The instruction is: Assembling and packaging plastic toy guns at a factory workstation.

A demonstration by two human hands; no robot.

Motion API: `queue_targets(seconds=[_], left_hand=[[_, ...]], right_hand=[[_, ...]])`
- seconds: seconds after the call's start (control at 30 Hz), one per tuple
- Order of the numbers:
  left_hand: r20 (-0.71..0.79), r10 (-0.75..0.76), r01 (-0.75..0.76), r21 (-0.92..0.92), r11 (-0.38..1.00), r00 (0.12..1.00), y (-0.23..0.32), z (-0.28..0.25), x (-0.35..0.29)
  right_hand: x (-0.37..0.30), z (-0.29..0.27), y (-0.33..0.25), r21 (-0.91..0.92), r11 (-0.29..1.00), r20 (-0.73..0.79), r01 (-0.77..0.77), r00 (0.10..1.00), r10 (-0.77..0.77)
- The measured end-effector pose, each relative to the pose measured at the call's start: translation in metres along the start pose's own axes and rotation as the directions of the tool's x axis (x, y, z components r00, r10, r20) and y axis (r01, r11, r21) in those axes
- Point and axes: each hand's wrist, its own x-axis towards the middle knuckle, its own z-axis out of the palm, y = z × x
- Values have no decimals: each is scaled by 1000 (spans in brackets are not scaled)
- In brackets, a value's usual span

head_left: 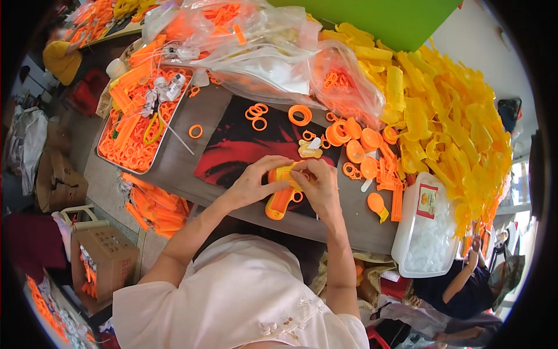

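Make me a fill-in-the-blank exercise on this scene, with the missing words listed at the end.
1. The left hand and the ____ hand are both on one plastic piece.
2. The tray full of orange parts stands to the ____ of both hands.
3. The large heap beyond the white tub is coloured ____.
4. The big flat panel at the top of the view is coloured ____.

Missing words: right; left; yellow; green.

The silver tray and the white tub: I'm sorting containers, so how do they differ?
The tray is silver-rimmed; the tub is white. The tray holds many orange rings, the tub whitish, translucent pieces. The tray is at left, the tub at right. Both are roughly rectangular and hold many small pieces.
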Motion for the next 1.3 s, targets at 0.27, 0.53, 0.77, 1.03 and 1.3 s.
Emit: queue_targets(seconds=[0.27,0.53,0.77,1.03,1.3], left_hand=[[-77,-159,147,-146,978,984,-1,3,4],[-136,-241,196,-278,940,961,-3,-40,-24],[-180,-314,256,-285,924,932,0,-63,-44],[-178,-270,217,-273,937,946,-6,-58,-37],[-195,104,-94,59,994,975,4,4,11]], right_hand=[[1,8,2,-214,975,-49,62,996,-74],[18,-21,67,-268,949,-275,-168,957,92],[26,18,73,-392,890,-384,-233,921,71],[13,-30,74,137,910,-74,-391,912,403],[-12,-60,48,409,853,-213,-325,875,435]])
